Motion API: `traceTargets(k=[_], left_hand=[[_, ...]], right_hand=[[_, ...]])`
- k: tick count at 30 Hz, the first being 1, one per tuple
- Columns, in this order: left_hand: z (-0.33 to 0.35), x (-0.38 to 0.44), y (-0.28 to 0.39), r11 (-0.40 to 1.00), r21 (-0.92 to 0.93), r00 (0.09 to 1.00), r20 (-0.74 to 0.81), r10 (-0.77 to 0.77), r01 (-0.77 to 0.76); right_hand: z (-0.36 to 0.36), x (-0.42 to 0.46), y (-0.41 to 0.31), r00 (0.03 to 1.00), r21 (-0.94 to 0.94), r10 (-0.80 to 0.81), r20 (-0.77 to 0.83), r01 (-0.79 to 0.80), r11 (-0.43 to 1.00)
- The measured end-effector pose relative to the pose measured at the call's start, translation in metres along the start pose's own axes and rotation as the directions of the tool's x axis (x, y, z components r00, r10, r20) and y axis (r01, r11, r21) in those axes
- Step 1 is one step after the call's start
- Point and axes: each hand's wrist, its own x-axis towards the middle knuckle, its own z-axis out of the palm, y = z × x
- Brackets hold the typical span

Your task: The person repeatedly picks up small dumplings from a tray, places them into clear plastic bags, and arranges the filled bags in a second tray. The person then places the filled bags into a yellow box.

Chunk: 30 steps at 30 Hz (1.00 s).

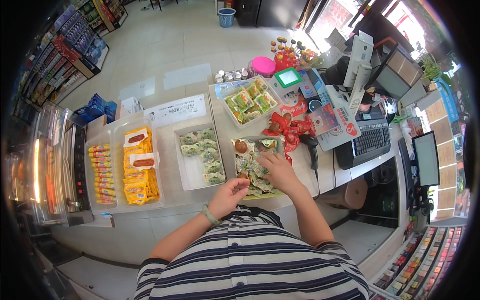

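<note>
My right hand [276, 168] reaches into a box of clear-and-green wrapped snacks [258, 161], its fingers spread over the packets; whether it grips one is hidden. My left hand [232, 195], with a pale bangle at the wrist, hovers at the box's near left corner, fingers curled and apart, nothing seen in it. Brown round pieces show through some wrappers. Left of this box, a white cardboard box [189, 165] holds similar green-and-clear packets in its right part and along its far end. Red-wrapped packets [290, 129] lie loose beyond the box on the right.
A plastic tub of green packets [228, 105] stands farther back. Trays of yellow sausage packets [137, 183] and thin yellow sticks [103, 174] are at left. A handheld scanner [310, 144], keyboard [365, 140] and green-framed device [288, 77] stand at right. The counter's near edge [180, 210] adjoins my body.
</note>
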Motion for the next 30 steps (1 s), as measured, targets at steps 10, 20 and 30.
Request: traceTargets(k=[10,20,30], left_hand=[[-0.001,-0.004,-0.003,0.992,0.129,0.999,-0.035,0.001,0.004],[0.016,-0.003,0.018,0.984,-0.161,0.994,-0.089,0.062,-0.076],[-0.002,-0.010,0.012,0.929,-0.341,0.936,-0.353,0.018,-0.147]], right_hand=[[0.011,0.007,-0.001,0.998,-0.159,0.058,-0.027,-0.062,0.985],[0.011,0.001,-0.054,0.810,0.973,0.555,0.187,-0.075,-0.218],[0.036,0.005,-0.078,0.808,0.919,0.500,0.312,-0.124,-0.374]])
